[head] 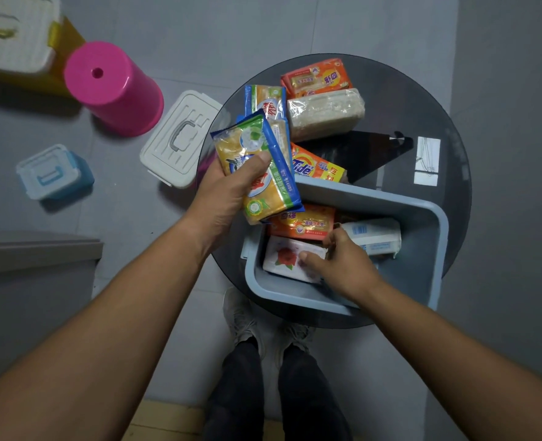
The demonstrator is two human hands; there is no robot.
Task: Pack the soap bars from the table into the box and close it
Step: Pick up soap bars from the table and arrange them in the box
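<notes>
So the left hand (228, 189) clamps its fingers on the yellow-blue soap pack (257, 167) just above the box (295, 299) rim; the right hand (342, 262) pinches the white rose bar (287, 259) inside. I'd seat that bar flat first, then lay the pack alongside.

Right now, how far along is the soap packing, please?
Done: an orange pack, a white pack and a flower-printed bar lie in the box; the right hand grips the last. In hand: the left hand holds a yellow-and-blue pack. Left: the Tide pack, clear-wrapped bar and others on the table, then closing.
</notes>
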